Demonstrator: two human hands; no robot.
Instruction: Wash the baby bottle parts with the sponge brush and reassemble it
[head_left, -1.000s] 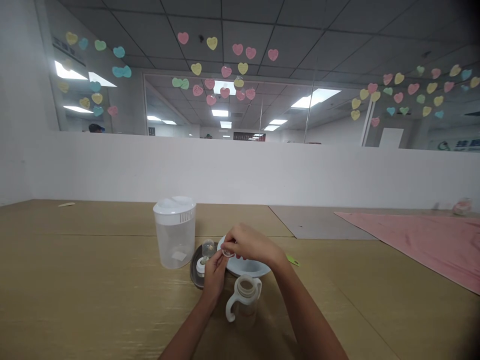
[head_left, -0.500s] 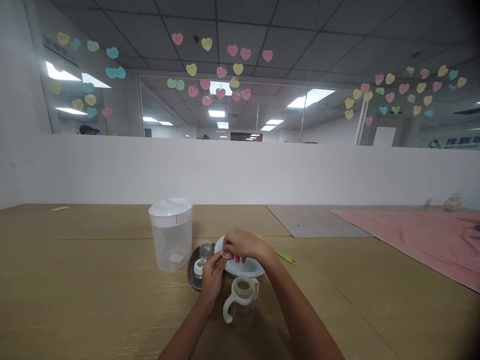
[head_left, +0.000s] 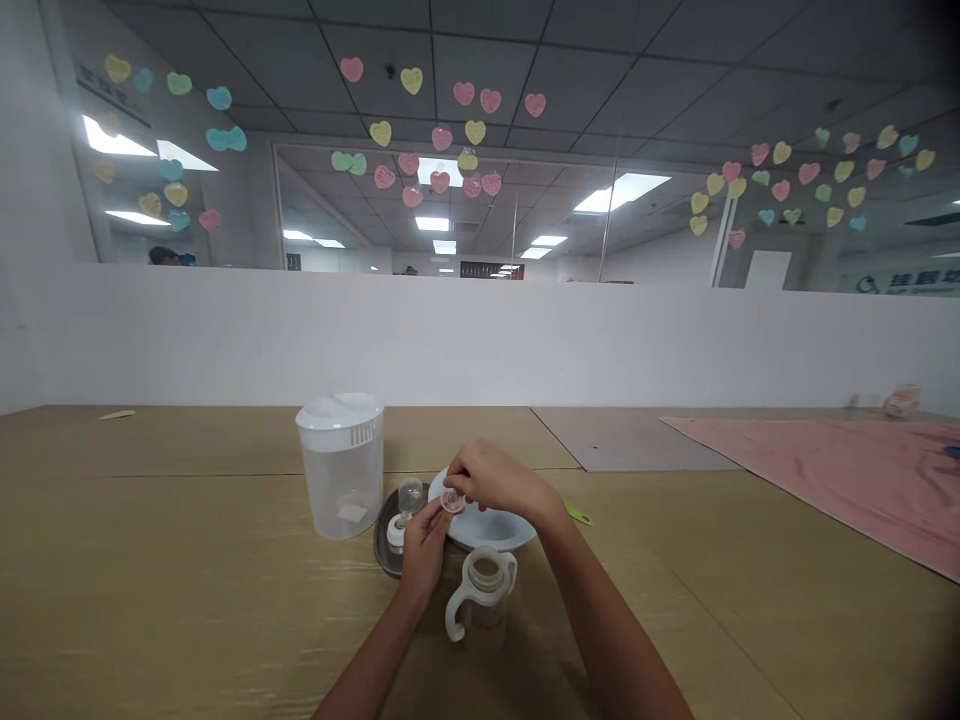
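Pinched in the fingers of my left hand [head_left: 424, 545] is a small clear round piece [head_left: 452, 502] that looks like a baby bottle nipple. From above, the fingers of my right hand [head_left: 484, 477] close on its far edge, hiding part of it. Below the hands, a baby bottle [head_left: 486, 592] with two white handles stands upright, its mouth uncovered. To the left, a dark grey tray [head_left: 386, 562] bears a white collar ring [head_left: 396, 531] and a clear domed cap [head_left: 411, 496]. Behind my hands lies a pale blue bowl [head_left: 517, 537].
A clear tub with a white lid [head_left: 341, 470] stands left of the tray. A green handle [head_left: 579, 515] pokes out beyond my right wrist. At right, a pink cloth [head_left: 825, 470] covers the table. A white wall [head_left: 480, 340] borders the back edge.
My right hand has risen slightly and turned, so more of the clear round piece shows between the hands. My left hand keeps its hold. The bottle, tray and tub stay put.
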